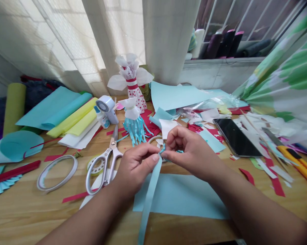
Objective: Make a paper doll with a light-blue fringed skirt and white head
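A long light-blue paper strip [150,194] hangs down from my fingers toward the table's front edge. My left hand [139,163] pinches the strip near its upper end between thumb and forefinger. Just beside it, my right hand [185,149] pinches the twisted or folded tip of the same strip. Under my hands lies a light-blue paper sheet [184,199]. Silver-handled scissors [108,160] rest left of my left hand, blades pointing away. Behind my hands stands a small paper figure [134,124] with a white top and a blue fringe of strips.
A larger white-and-red wrapped figure [133,83] stands behind. Tape rolls, including a tape ring [41,180], lie left. Paper rolls [66,105] fill the back left. A phone [236,137], a yellow cutter [297,163] and red and white scraps cover the right.
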A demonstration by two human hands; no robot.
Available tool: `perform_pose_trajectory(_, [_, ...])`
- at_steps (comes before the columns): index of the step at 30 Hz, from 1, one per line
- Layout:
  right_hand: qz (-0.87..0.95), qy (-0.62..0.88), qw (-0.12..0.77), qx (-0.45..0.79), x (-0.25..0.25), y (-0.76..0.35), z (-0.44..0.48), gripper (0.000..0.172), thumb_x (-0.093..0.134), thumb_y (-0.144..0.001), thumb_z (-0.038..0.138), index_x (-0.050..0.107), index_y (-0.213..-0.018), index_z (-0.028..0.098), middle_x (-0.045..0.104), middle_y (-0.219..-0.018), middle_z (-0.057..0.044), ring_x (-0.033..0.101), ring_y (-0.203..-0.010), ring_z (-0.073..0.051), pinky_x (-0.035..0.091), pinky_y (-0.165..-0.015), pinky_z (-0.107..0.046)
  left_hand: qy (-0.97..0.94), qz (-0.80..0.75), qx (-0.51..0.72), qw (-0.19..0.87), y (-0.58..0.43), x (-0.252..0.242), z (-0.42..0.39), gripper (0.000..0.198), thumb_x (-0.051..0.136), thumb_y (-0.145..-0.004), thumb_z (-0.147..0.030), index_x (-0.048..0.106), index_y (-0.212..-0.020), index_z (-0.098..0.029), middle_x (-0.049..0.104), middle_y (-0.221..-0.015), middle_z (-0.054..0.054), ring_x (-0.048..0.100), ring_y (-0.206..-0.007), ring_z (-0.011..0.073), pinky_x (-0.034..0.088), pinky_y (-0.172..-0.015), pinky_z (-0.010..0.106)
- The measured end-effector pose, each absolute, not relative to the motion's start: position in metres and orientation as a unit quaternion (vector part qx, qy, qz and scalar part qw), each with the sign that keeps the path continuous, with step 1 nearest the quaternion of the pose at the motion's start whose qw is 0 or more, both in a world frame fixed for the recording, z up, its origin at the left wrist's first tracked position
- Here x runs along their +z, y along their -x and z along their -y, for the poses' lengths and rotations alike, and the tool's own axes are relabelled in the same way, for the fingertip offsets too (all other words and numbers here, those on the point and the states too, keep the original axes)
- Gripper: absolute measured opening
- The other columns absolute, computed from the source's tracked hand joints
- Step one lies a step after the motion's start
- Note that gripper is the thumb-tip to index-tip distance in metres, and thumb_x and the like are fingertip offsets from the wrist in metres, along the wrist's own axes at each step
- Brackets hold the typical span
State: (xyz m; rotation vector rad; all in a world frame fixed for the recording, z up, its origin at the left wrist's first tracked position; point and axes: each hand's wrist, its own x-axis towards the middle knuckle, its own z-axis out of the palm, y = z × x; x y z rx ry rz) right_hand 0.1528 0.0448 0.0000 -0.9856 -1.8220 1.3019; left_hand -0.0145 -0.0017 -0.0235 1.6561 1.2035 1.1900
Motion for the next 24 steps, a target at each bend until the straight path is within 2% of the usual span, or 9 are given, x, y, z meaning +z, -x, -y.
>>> perform_pose_trajectory(9, [0.668, 0.371, 0.345, 0.545, 0.0008, -0.1538, -0.0463, 0.026, 0.066, -0.066, 0.011, 0.044, -0.076, 0.020, 0.054, -0.062, 0.006, 0.051, -0.056, -0.010, 0.042, -0.052, -0.022, -0.688, -0.463, 0.459, 0.319, 0.0160, -0.0234, 0.0011, 0.009, 0.060, -0.079, -0.021, 0.067, -0.085, -0.018, 0.068, -0.075, 0.002, 0.061, -0.067, 0.0137, 0.047, -0.063, 0.026])
perform_pose_trajectory(14, [0.659, 0.361, 0.341, 0.566, -0.0014, -0.1556, -0.0476, 0.031, 0.071, -0.065, 0.013, 0.044, -0.078, 0.021, 0.055, -0.061, 0.006, 0.051, -0.055, -0.009, 0.041, -0.051, -0.022, -0.688, -0.455, 0.458, 0.332, 0.0187, -0.0247, 0.0012, 0.011, 0.060, -0.080, -0.024, 0.068, -0.087, -0.020, 0.069, -0.078, 0.001, 0.062, -0.071, 0.0139, 0.047, -0.067, 0.025])
perform_pose_trajectory(19, [0.661, 0.358, 0.347, 0.561, -0.0010, -0.1566, -0.0479, 0.035, 0.076, -0.063, 0.019, 0.044, -0.077, 0.020, 0.056, -0.062, 0.005, 0.053, -0.056, -0.010, 0.043, -0.052, -0.022, -0.664, -0.453, 0.461, 0.375, 0.0193, -0.0231, 0.0065, 0.030, 0.042, -0.091, -0.031, 0.068, -0.082, -0.020, 0.066, -0.073, 0.001, 0.060, -0.067, 0.0133, 0.045, -0.063, 0.025])
perform_pose_trajectory(24, [0.679, 0.378, 0.346, 0.526, 0.0003, -0.1561, -0.0471, 0.031, 0.073, -0.065, 0.016, 0.044, -0.076, 0.021, 0.055, -0.062, 0.005, 0.053, -0.056, -0.010, 0.044, -0.053, -0.023, -0.648, -0.455, 0.456, 0.407, 0.0194, -0.0214, 0.0054, 0.038, 0.039, -0.090, -0.040, 0.070, -0.084, -0.018, 0.069, -0.075, 0.005, 0.061, -0.071, 0.0182, 0.045, -0.065, 0.029])
